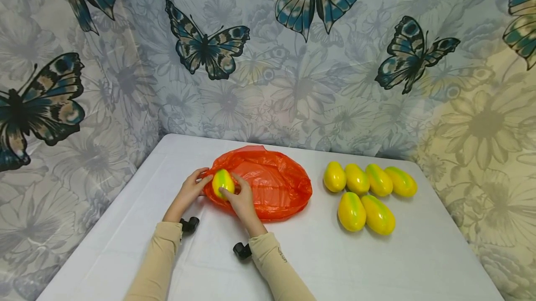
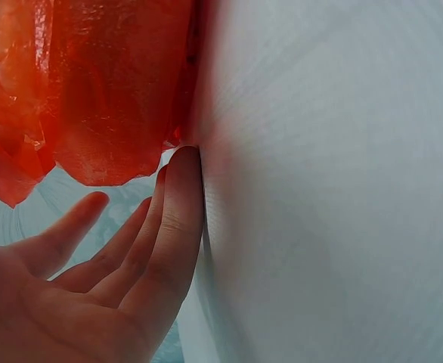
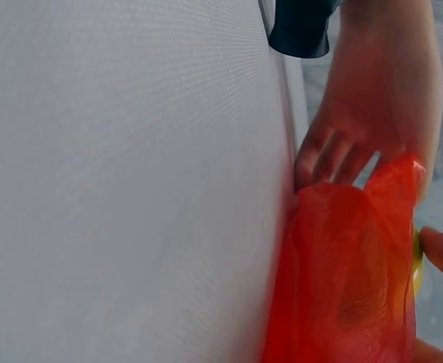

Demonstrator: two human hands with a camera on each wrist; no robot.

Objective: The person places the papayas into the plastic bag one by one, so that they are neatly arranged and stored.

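Note:
An orange-red plastic bag lies spread on the table, its wide mouth facing up. At its left side, my right hand pinches a glossy yellow mango with a green streak, between thumb and fingers. My left hand is at the bag's left edge, close beside that mango. In the left wrist view the left fingers are extended, low along the table by the bag's wall. The right wrist view shows a sliver of the mango behind the bag, which hides most of it.
Several more yellow mangoes stand in two rows right of the bag. A white cloth covers the table. Behind it hangs a butterfly-print curtain. Black wrist cameras sit below both hands.

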